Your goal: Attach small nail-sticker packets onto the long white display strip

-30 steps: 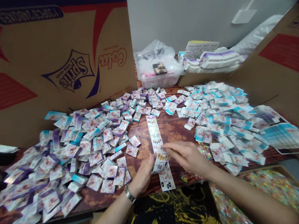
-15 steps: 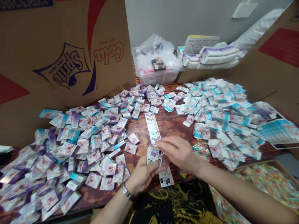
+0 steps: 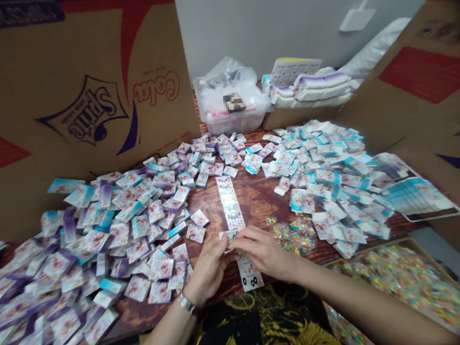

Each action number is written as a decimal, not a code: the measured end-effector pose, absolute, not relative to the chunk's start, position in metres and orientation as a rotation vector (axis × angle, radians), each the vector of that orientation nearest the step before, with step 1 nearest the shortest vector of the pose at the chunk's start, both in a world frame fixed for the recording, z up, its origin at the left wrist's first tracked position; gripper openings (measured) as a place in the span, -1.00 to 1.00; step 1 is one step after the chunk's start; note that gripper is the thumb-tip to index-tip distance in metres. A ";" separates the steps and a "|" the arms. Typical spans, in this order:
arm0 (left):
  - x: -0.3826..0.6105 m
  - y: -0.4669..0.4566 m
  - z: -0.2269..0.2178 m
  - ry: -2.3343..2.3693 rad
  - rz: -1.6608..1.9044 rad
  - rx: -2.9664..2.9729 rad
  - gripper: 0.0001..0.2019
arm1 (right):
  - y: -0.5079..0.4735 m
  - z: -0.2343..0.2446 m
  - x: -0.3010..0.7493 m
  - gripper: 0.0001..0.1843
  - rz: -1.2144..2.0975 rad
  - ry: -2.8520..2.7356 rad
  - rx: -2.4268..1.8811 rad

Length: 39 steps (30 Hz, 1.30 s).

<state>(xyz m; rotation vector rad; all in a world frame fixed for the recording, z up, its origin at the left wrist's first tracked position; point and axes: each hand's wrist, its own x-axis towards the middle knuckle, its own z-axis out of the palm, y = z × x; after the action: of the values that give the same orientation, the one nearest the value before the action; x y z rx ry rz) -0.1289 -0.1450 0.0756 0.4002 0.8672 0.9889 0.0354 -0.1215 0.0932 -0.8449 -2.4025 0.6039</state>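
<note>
My left hand point(image 3: 207, 268) and my right hand point(image 3: 261, 252) meet at the near middle of the wooden table point(image 3: 263, 196), fingers pinched together on a small sticker card point(image 3: 228, 236) between them. A long strip of sticker cards point(image 3: 229, 201) runs away from my fingers across the bare wood. Another white card with black rings point(image 3: 251, 279) lies just under my right hand at the table's near edge. My left wrist wears a watch point(image 3: 186, 303).
Heaps of small purple and teal packets cover the left point(image 3: 101, 239) and right point(image 3: 329, 181) of the table. Shiny confetti packets point(image 3: 295, 233) lie beside my right hand; a tray of them point(image 3: 411, 286) stands lower right. Cardboard boxes point(image 3: 71, 99) wall both sides. A plastic bag point(image 3: 228, 96) sits behind.
Both hands have drawn together and closed on the small card at the strip's near end. The view has shifted slightly left, uncovering the confetti packets by my right hand.
</note>
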 end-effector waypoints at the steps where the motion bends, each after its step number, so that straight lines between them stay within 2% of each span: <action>1: -0.129 -0.145 0.075 0.907 1.005 0.427 -0.79 | -0.119 0.095 0.036 -0.75 0.736 -2.357 -0.901; 5: -0.129 -0.147 0.073 0.961 0.979 0.615 -0.71 | -0.109 0.094 0.043 -0.78 0.977 -2.209 -1.082; 8: -0.127 -0.146 0.067 1.054 0.959 0.802 -0.64 | -0.108 0.089 0.046 -0.69 0.968 -2.158 -1.214; 12: -0.121 -0.143 0.052 1.166 1.023 0.881 -0.65 | -0.104 0.084 0.046 -0.78 0.952 -2.326 -1.114; 16: -0.120 -0.137 0.044 1.267 1.089 0.939 -0.59 | -0.056 0.083 0.053 -0.76 0.738 -2.665 -1.091; 18: -0.123 -0.135 0.045 1.327 1.098 1.020 -0.60 | -0.017 0.080 0.062 -0.77 0.424 -2.738 -1.383; 21: -0.129 -0.137 0.047 1.359 1.035 1.126 -0.69 | 0.038 0.068 0.074 -0.79 0.267 -2.697 -1.657; 27: -0.127 -0.144 0.045 1.397 0.973 1.222 -0.72 | 0.071 0.041 0.079 -0.75 0.266 -2.607 -1.858; 30: -0.121 -0.144 0.045 1.383 0.944 1.267 -0.74 | 0.069 0.044 0.087 -0.69 0.311 -2.540 -1.862; 33: -0.117 -0.140 0.045 1.358 0.921 1.302 -0.75 | 0.061 0.059 0.097 -0.76 0.397 -2.499 -1.773; 35: -0.115 -0.135 0.046 1.377 0.948 1.411 -0.69 | 0.047 0.071 0.099 -0.75 0.487 -2.491 -1.664; 39: -0.109 -0.119 0.053 1.474 1.007 1.840 -0.30 | 0.002 0.089 0.087 -0.73 0.802 -2.447 -1.370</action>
<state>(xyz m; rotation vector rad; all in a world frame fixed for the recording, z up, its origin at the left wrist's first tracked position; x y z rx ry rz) -0.1094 -0.1189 0.0531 1.8401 1.4736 1.0073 0.0865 0.0024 0.0885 -1.3704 -2.4474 0.8021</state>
